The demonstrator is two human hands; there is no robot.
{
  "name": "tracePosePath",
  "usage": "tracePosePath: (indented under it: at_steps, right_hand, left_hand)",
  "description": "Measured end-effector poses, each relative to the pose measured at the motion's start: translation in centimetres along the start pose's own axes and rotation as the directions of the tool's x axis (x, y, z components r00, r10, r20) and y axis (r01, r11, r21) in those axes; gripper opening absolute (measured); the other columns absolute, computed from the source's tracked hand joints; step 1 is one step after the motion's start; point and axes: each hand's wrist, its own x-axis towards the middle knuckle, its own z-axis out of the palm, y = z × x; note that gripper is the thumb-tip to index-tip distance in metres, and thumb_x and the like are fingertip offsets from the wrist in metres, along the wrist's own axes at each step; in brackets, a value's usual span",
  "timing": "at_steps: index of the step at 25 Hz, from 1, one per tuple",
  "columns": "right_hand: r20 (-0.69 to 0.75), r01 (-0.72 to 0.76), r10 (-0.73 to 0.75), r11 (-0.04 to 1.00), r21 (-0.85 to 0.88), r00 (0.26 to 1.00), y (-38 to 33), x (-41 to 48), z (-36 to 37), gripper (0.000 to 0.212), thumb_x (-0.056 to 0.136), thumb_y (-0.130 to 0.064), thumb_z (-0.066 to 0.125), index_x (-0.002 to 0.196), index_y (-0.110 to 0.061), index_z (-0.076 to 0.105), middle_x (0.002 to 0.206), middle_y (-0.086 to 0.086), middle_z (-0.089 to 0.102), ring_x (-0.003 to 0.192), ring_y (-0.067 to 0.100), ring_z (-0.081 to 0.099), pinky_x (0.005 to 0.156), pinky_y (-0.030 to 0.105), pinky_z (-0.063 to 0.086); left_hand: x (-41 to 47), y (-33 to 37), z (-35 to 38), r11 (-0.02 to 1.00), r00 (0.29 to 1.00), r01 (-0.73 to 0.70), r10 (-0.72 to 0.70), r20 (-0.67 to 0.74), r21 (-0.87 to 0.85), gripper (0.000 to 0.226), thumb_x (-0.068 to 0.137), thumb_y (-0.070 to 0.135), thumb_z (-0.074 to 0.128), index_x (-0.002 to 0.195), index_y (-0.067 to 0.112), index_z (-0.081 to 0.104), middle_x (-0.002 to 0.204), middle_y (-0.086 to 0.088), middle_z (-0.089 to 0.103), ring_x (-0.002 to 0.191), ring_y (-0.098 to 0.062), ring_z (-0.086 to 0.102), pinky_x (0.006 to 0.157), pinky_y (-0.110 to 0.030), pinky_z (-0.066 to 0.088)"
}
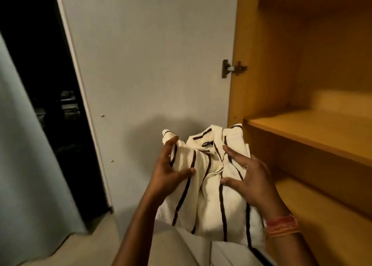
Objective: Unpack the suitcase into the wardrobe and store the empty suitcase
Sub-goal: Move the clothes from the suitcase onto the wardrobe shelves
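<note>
A folded cream shirt with dark stripes (209, 193) is held in front of me at waist height, collar pointing away. My left hand (171, 171) grips its left side, thumb on top. Gripping the right side is my right hand (247, 175), fingers spread over the fabric; a red thread band circles that wrist. The shirt hangs just left of the open wooden wardrobe (314, 137), whose nearest shelf edge is level with the collar. No suitcase is in view.
The wardrobe's white door (153, 64) stands open behind the shirt, with a metal hinge (233, 68) at its right edge. A dark doorway (40, 84) lies at the left. Bare wooden shelves show above and below the middle shelf.
</note>
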Motion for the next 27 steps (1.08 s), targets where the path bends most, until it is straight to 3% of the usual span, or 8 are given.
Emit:
tracePosePath:
  at_steps: [4, 8, 11, 16, 19, 22, 24, 27]
  right_hand:
    - [-0.174, -0.064, 0.052, 0.996, -0.066, 0.983, 1.2, 3.0, -5.9, 0.089, 0.062, -0.019, 0.088, 0.134, -0.050, 0.044, 0.140, -0.012, 0.048, 0.132, 0.011, 0.041, 0.111, 0.039, 0.037]
    - [-0.332, -0.096, 0.027, 0.976, -0.194, 0.943, 0.8, 4.9, -10.3, 0.085, 0.063, -0.017, 0.088, 0.134, -0.041, 0.048, 0.125, -0.014, 0.052, 0.120, 0.002, 0.042, 0.098, 0.008, 0.031]
    - [-0.400, -0.118, 0.005, 0.959, -0.259, 0.917, 1.4, 6.1, -12.6, 0.084, 0.063, -0.017, 0.087, 0.136, -0.034, 0.049, 0.128, -0.016, 0.050, 0.121, -0.004, 0.038, 0.092, -0.004, 0.025]
    - [-0.487, -0.181, 0.014, 0.937, -0.298, 0.873, 3.7, 9.6, -16.1, 0.085, 0.064, -0.012, 0.086, 0.138, -0.029, 0.048, 0.129, -0.016, 0.046, 0.123, 0.002, 0.038, 0.102, 0.016, 0.032]
    - [-0.500, -0.199, 0.018, 0.930, -0.311, 0.866, 6.6, 12.3, -18.6, 0.087, 0.063, -0.013, 0.087, 0.139, -0.028, 0.047, 0.133, -0.010, 0.048, 0.122, 0.005, 0.040, 0.102, 0.020, 0.034]
    - [-0.513, -0.216, 0.024, 0.923, -0.319, 0.858, 9.9, 14.7, -21.2, 0.086, 0.063, -0.014, 0.087, 0.137, -0.028, 0.048, 0.129, -0.015, 0.046, 0.122, 0.003, 0.039, 0.100, 0.020, 0.034]
    - [-0.558, -0.193, 0.036, 0.955, -0.226, 0.829, 12.3, 16.2, -22.6, 0.075, 0.064, -0.013, 0.086, 0.132, -0.026, 0.055, 0.127, -0.017, 0.050, 0.119, -0.002, 0.045, 0.098, 0.017, 0.036]
    - [-0.611, -0.110, 0.158, 0.987, 0.116, 0.775, 16.5, 18.7, -24.5, 0.053, 0.068, -0.002, 0.082, 0.117, -0.018, 0.066, 0.121, -0.009, 0.062, 0.106, -0.008, 0.056, 0.090, 0.013, 0.045]
  left_hand:
    - [6.8, 1.9, 4.1, 0.990, 0.986, -0.063, 0.081, 0.143, -0.124, 0.088, 0.072, 0.005, 0.080, 0.136, 0.044, 0.033, 0.136, 0.019, 0.034, 0.121, -0.004, 0.038, 0.093, -0.019, 0.037]
    - [12.4, 4.3, 7.1, 0.968, 0.933, -0.158, 0.211, 0.291, -0.193, 0.086, 0.075, 0.006, 0.077, 0.142, 0.035, 0.033, 0.146, 0.012, 0.032, 0.129, -0.014, 0.037, 0.106, -0.034, 0.039]
    - [16.1, 5.8, 10.1, 0.953, 0.893, -0.184, 0.264, 0.363, -0.241, 0.085, 0.075, 0.008, 0.078, 0.141, 0.036, 0.032, 0.152, 0.009, 0.027, 0.134, -0.018, 0.033, 0.110, -0.041, 0.036]
    - [21.6, 6.7, 16.0, 0.919, 0.877, -0.150, 0.294, 0.380, -0.364, 0.079, 0.074, 0.001, 0.077, 0.136, 0.031, 0.040, 0.144, 0.007, 0.036, 0.132, -0.021, 0.037, 0.108, -0.045, 0.038]
    - [25.4, 7.0, 20.0, 0.910, 0.883, -0.086, 0.259, 0.392, -0.406, 0.074, 0.071, -0.002, 0.078, 0.130, 0.028, 0.046, 0.142, 0.003, 0.040, 0.130, -0.023, 0.040, 0.106, -0.046, 0.040]
    - [28.7, 6.9, 23.6, 0.885, 0.903, 0.003, 0.197, 0.381, -0.465, 0.058, 0.065, 0.003, 0.083, 0.111, 0.024, 0.055, 0.136, -0.001, 0.048, 0.125, -0.027, 0.045, 0.101, -0.051, 0.045]
    - [30.4, 6.6, 26.3, 0.875, 0.924, 0.051, 0.142, 0.355, -0.482, 0.050, 0.062, 0.009, 0.086, 0.100, 0.023, 0.058, 0.131, -0.001, 0.051, 0.124, -0.026, 0.045, 0.100, -0.052, 0.045]
    - [33.1, 5.8, 30.3, 0.840, 0.947, 0.131, 0.052, 0.317, -0.526, 0.045, 0.061, 0.003, 0.085, 0.091, 0.020, 0.056, 0.124, -0.003, 0.054, 0.120, -0.028, 0.049, 0.099, -0.051, 0.046]
